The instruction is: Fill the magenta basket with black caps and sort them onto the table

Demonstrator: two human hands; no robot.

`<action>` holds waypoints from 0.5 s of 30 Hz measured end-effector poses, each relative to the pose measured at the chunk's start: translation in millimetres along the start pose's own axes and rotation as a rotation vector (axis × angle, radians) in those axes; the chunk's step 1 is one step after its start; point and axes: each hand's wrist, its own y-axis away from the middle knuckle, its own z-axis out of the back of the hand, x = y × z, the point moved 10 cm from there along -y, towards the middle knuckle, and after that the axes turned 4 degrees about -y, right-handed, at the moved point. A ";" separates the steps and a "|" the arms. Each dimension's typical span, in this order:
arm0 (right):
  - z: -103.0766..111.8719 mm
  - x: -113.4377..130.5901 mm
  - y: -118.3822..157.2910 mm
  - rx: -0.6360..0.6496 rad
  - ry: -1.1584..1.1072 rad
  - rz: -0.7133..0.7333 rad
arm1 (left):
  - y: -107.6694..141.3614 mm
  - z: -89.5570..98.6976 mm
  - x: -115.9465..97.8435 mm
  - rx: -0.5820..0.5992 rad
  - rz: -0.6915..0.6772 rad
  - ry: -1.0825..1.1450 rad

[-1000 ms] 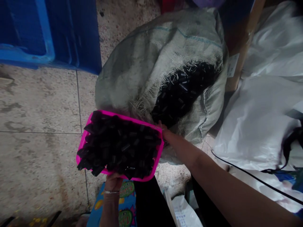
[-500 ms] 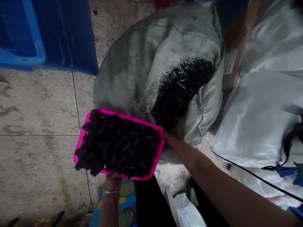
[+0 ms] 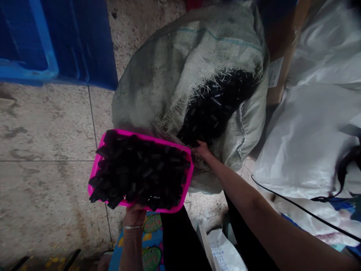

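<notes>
Layout from my side: basket [image 3: 187, 184] in front of me, pieces [image 3: 146, 173] in it. Sack [image 3: 158, 82] on the floor [image 3: 56, 124], beyond the basket and off to its right. More pieces [image 3: 211, 113] in the sack, at its opening on the right side. Bin [image 3: 84, 45] far left, beyond the basket, left of the sack. Carton [image 3: 278, 92] right of the sack, bags [image 3: 313, 131] further right. Cable [image 3: 299, 205] on the near side of those. Box [image 3: 152, 241] nearer me than the basket.
</notes>
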 end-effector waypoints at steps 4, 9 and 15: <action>21.3 15.7 3.0 0.029 -0.204 0.017 | 3.3 -9.6 1.7 0.020 0.026 0.038; 35.9 40.9 8.5 0.043 -0.301 0.095 | 5.1 -18.8 4.3 0.055 0.040 0.052; 46.8 83.4 21.6 -0.032 -0.134 0.255 | 4.7 -26.4 3.8 0.089 0.014 0.053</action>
